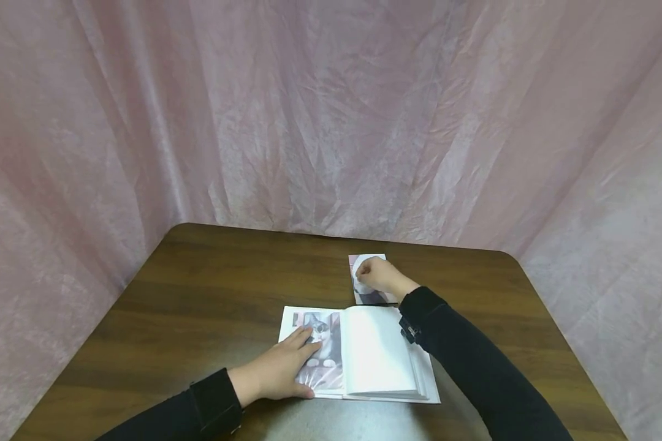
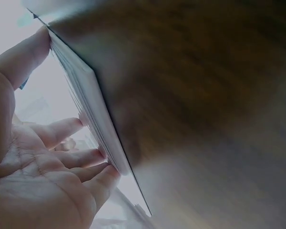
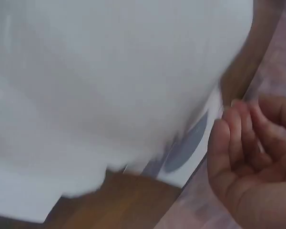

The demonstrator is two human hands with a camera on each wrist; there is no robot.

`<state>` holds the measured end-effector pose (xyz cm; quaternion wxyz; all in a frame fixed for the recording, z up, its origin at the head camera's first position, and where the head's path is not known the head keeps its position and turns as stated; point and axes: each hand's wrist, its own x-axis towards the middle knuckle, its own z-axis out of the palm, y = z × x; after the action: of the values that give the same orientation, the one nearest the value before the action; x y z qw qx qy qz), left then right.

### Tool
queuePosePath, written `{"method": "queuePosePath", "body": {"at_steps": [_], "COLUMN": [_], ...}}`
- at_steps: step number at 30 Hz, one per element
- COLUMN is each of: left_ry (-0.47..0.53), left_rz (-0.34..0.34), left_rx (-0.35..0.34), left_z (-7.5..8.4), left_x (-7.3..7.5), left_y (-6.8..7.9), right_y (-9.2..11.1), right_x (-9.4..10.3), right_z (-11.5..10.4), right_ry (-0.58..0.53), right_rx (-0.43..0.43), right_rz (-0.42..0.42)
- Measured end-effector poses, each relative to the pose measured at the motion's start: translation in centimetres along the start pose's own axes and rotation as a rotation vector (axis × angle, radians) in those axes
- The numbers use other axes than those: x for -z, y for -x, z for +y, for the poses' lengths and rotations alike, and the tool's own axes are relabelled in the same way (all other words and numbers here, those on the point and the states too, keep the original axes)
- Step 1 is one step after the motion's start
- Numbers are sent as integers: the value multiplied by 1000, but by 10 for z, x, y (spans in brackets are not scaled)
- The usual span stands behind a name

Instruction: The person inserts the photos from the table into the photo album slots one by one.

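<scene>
An open photo album (image 1: 383,352) lies on the table, with a grey-and-white cat picture (image 1: 329,352) on its left page and a white page on its right. My left hand (image 1: 278,370) rests on the left page, fingers spread and thumb near the lower edge. In the left wrist view, the fingertips of the left hand (image 2: 47,162) touch the album pages (image 2: 86,95). Beyond the album lies a loose photo (image 1: 369,299). Over it hovers my right hand (image 1: 385,277), its fingers loosely bent. The right wrist view shows nothing between the fingers of the right hand (image 3: 252,162).
The brown wooden table (image 1: 209,282) has rounded far corners. A pink curtain (image 1: 331,122) hangs behind it and along both sides. My right forearm in a black sleeve (image 1: 474,355) crosses above the album's right edge.
</scene>
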<state>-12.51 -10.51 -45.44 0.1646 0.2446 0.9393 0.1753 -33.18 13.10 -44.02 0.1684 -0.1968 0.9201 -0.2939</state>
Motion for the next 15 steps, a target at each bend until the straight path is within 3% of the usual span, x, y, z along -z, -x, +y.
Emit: {"method": "queuePosePath", "body": {"at_steps": [6,15], "left_ry": [-2,-13], "left_rz": [6,-8], "left_rx": [-1,25], "left_z": [0,1], "left_x": [2,-1], "left_y": [3,-1], "right_y": [-11,-21], "right_x": [15,19], "right_z": [21,31], "right_ry": [-16,-36], "right_rx": [-198,-405], "right_rz": [152,155]}}
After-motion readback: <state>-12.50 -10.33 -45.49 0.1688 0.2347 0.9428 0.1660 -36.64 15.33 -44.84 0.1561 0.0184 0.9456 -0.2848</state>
